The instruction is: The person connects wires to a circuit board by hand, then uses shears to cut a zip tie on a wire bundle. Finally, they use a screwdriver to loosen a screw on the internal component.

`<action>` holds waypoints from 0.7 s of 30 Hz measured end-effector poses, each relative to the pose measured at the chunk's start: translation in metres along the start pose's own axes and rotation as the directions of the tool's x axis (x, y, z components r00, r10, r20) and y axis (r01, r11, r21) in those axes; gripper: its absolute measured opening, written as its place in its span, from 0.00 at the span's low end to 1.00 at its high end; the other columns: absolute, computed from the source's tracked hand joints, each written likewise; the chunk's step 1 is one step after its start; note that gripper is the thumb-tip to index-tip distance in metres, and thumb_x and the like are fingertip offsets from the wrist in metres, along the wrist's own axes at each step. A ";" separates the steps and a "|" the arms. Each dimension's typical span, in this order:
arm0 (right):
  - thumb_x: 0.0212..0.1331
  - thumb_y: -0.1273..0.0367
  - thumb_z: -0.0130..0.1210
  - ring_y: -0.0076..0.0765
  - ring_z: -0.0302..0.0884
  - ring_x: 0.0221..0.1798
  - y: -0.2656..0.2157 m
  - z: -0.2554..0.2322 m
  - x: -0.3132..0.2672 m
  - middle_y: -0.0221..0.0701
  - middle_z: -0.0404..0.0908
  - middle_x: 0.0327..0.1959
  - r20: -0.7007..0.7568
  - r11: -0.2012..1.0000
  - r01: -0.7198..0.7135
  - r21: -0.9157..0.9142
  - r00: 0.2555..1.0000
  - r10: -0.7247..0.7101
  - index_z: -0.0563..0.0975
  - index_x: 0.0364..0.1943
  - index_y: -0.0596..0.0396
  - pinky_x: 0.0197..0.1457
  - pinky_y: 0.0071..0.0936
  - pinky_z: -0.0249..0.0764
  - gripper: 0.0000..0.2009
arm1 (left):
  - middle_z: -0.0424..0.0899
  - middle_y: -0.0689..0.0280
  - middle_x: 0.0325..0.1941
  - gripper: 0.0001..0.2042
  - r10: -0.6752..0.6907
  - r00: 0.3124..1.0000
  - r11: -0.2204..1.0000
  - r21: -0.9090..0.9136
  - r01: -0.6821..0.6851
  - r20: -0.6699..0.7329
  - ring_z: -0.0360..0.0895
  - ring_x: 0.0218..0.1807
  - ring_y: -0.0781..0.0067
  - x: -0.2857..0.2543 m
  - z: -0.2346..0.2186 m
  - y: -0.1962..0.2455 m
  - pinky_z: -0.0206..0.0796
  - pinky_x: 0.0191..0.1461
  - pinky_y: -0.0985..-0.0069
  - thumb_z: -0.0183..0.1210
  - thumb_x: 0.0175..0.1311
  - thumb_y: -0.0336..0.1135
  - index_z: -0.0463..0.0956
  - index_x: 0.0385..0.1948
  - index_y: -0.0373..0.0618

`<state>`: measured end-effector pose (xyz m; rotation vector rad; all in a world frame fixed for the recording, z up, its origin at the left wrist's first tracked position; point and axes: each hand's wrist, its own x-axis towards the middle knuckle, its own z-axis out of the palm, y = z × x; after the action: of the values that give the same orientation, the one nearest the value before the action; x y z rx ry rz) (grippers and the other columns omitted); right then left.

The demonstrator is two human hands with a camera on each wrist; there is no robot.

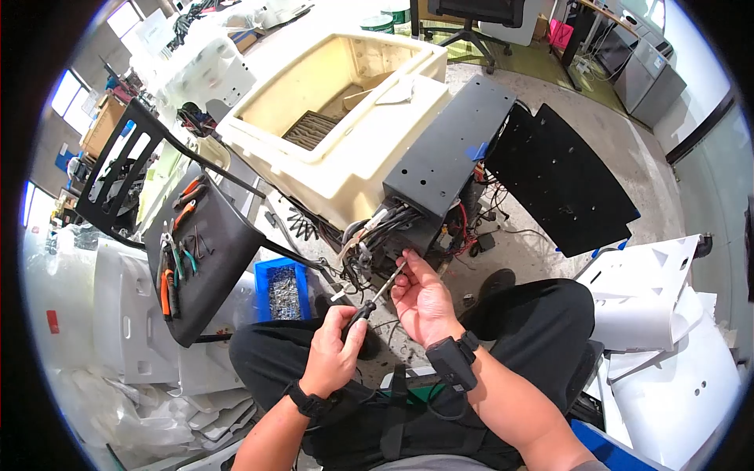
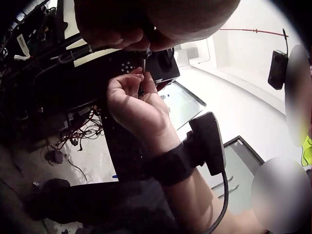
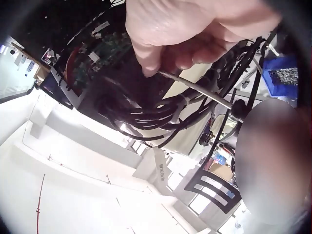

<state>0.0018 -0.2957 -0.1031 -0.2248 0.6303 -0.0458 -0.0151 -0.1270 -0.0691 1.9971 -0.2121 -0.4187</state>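
Note:
My left hand (image 1: 336,349) grips the dark handle of a screwdriver (image 1: 361,314), its thin metal shaft slanting up and right. At the far end of that shaft, the thumb and fingertips of my right hand (image 1: 424,302) pinch the tip. The right wrist view shows the shaft (image 3: 200,90) running into those fingertips, which hide its end; I cannot tell whether a screw is held there. Both hands are close to the lower end of a dark grey metal box (image 1: 448,149). Beside them hangs a bundle of cables (image 1: 365,239).
Pliers and cutters (image 1: 169,275) lie on a black chair seat (image 1: 212,243) at left. A blue bin (image 1: 259,294) of small metal parts stands on the floor. A cream plastic shell (image 1: 345,169) adjoins the box; a black panel (image 1: 561,180) and white panels (image 1: 636,290) are at right.

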 end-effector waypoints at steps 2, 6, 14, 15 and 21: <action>0.58 0.69 0.59 0.18 0.67 0.27 0.002 -0.002 0.002 0.23 0.77 0.31 0.006 1.000 0.005 -0.005 1.000 -0.005 0.78 0.36 0.51 0.29 0.16 0.67 0.05 | 0.78 0.62 0.28 0.11 -0.034 0.999 0.999 -0.033 0.034 -0.002 0.74 0.28 0.77 -0.002 -0.002 -0.001 0.66 0.33 0.78 0.54 0.65 0.33 0.68 0.42 0.36; 0.61 0.64 0.56 0.21 0.67 0.27 -0.001 -0.005 -0.001 0.23 0.79 0.32 0.063 0.998 -0.056 -0.004 0.996 0.056 0.77 0.44 0.51 0.33 0.20 0.66 0.11 | 0.70 0.72 0.22 0.08 0.049 0.999 0.997 -0.053 -0.050 -0.009 0.63 0.20 0.87 -0.004 -0.003 -0.005 0.57 0.23 0.85 0.49 0.68 0.32 0.67 0.42 0.38; 0.66 0.61 0.47 0.24 0.71 0.35 -0.008 -0.011 -0.009 0.27 0.79 0.38 0.120 0.991 -0.034 -0.129 0.992 0.049 0.75 0.49 0.51 0.38 0.22 0.67 0.14 | 0.76 0.62 0.26 0.09 0.053 0.998 0.999 0.005 -0.053 -0.032 0.73 0.27 0.74 -0.001 0.000 -0.002 0.65 0.33 0.77 0.53 0.65 0.32 0.68 0.40 0.37; 0.66 0.61 0.47 0.25 0.71 0.35 -0.009 -0.013 -0.009 0.27 0.79 0.38 0.129 0.989 -0.042 -0.141 0.990 0.061 0.75 0.49 0.51 0.39 0.23 0.68 0.14 | 0.76 0.61 0.25 0.09 0.064 0.998 0.998 0.025 -0.063 -0.028 0.73 0.27 0.73 0.000 0.000 0.000 0.65 0.33 0.76 0.54 0.65 0.32 0.68 0.40 0.37; 0.65 0.62 0.48 0.22 0.73 0.36 -0.008 -0.018 -0.013 0.27 0.79 0.40 0.126 0.988 -0.060 -0.142 0.989 0.078 0.74 0.49 0.52 0.39 0.21 0.69 0.14 | 0.75 0.60 0.25 0.08 0.106 0.993 0.993 0.065 -0.103 -0.045 0.72 0.26 0.71 0.005 0.005 0.007 0.65 0.33 0.75 0.54 0.64 0.31 0.69 0.40 0.37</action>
<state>-0.0187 -0.3054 -0.1083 -0.3370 0.5096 0.0792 -0.0125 -0.1356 -0.0661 2.0449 -0.3016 -0.2999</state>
